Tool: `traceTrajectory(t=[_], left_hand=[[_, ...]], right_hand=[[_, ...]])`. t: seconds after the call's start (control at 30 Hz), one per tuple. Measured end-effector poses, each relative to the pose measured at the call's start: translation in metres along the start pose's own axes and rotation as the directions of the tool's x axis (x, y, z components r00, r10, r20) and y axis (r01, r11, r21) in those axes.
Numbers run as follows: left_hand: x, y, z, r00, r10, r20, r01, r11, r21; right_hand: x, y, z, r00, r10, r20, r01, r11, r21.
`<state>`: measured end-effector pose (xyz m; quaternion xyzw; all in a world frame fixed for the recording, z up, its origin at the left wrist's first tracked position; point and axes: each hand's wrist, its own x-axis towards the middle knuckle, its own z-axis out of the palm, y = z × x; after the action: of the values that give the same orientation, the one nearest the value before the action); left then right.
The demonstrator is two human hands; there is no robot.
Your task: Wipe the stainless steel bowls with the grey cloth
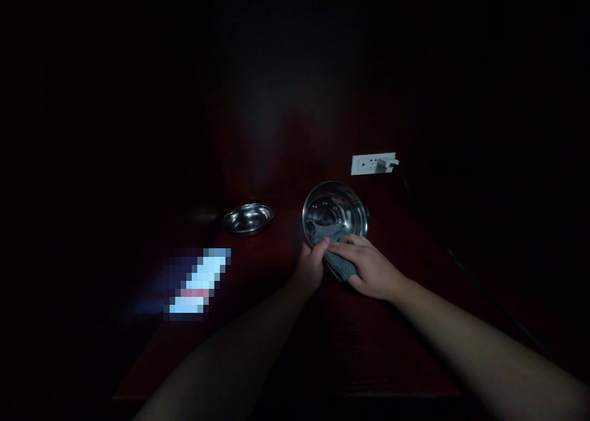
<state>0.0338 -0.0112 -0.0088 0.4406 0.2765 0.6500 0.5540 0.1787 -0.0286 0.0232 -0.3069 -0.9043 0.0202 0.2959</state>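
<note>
Dim scene, one light patch over a dark red-brown wooden table [369, 347], grain faintly visible.

Round stainless-steel pot [335, 209] is at table centre, tipped so its open mouth faces the camera. The inside is polished and mirror-like.

Grey waffle-textured cloth [340, 266]: one end is inside the pot's lower rim and the rest trails out onto the table under the right hand.

Left hand [312, 266]: fingers curled tight at the pot's near rim, thumb up against the cloth. It looks clamped on the rim.

Right hand [371, 267]: palm down over the cloth, fingers lightly bent and closed on it, touching the left thumb.

Shallow round stainless-steel dish [249, 217] sits upright to the left of the pot, apart from it.

White rectangular socket strip [366, 163] is behind the pot, with a white plug [387, 161] in its right end. Any markings are too small to read. A thin black cable [461, 267] runs down the right side.

Bright white-blue rectangle [198, 284] front left is pixelated, with a pinkish band. Nothing on it is legible.
</note>
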Motion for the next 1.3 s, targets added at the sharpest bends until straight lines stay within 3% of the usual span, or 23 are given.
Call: traceTrajectory(t=[0.33, 0.83, 1.07, 1.3], left_hand=[[0.003, -0.006, -0.002, 0.998, 0.043, 0.034, -0.041, 0.998, -0.04], [-0.001, -0.001, 0.003, 1.0, -0.02, -0.009, 0.019, 0.998, -0.057], [0.001, -0.003, 0.002, 1.0, 0.006, -0.025, -0.007, 0.999, -0.045], [-0.001, 0.002, -0.002, 0.993, -0.104, -0.047, 0.105, 0.994, 0.006]], right_hand=[[-0.002, 0.006, 0.008, 0.996, -0.088, -0.014, 0.087, 0.996, -0.032], [-0.003, 0.006, 0.002, 0.994, -0.109, 0.019, 0.108, 0.993, 0.045], [-0.002, 0.007, 0.004, 0.996, -0.085, 0.039, 0.084, 0.996, 0.042], [-0.005, 0.013, -0.001, 0.997, 0.026, 0.075, -0.019, 0.995, -0.097]])
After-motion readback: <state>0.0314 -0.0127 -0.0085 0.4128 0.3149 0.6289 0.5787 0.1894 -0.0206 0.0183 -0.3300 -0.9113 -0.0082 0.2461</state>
